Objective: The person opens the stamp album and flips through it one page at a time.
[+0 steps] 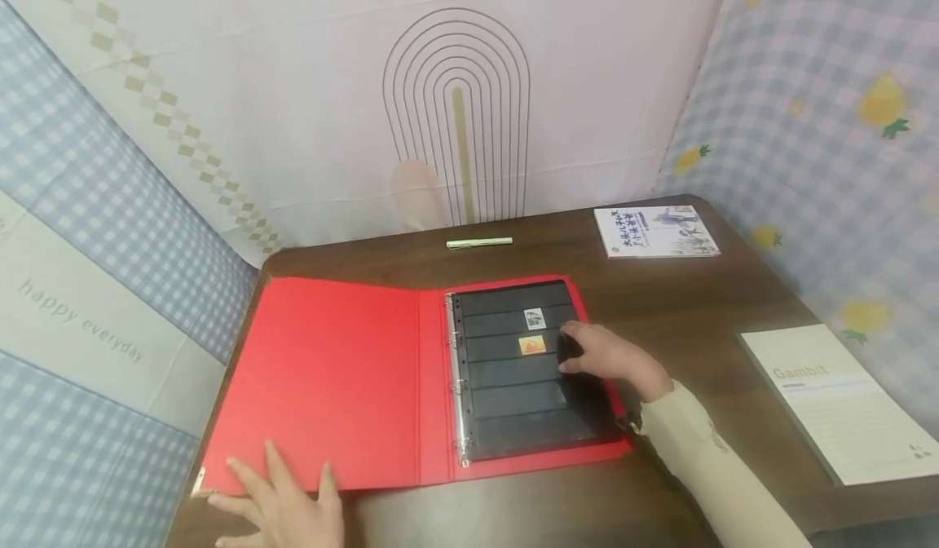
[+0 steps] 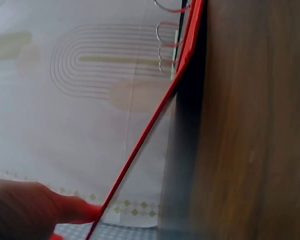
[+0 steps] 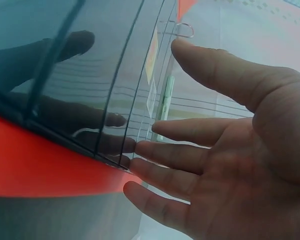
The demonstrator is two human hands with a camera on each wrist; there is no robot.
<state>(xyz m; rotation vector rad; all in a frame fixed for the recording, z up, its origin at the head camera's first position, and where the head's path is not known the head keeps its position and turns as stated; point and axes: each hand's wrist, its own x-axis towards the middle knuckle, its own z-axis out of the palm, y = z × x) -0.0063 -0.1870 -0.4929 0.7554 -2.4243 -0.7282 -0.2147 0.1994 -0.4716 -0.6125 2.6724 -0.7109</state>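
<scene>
On the brown bench (image 1: 675,303), the head view shows a red binder (image 1: 330,369) open by the left edge, the left hand (image 1: 286,506) spread, released. The left wrist view shows that hand touching the tilted cover (image 2: 136,145); the right wrist view, the right hand (image 3: 240,155) loose-fingered beside a black page (image 3: 107,32).

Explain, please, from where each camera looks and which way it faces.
Head: on the person's head, facing forward and down at the red binder; left hand, right hand and right sleeve show.
Left wrist: on that wrist, seeing the red binder edge-on, picture turned sideways; part of the left hand shows.
Right wrist: on that wrist, facing across the black page to the backdrop; right hand shows.
Shared: head and right wrist both show the pen.
</scene>
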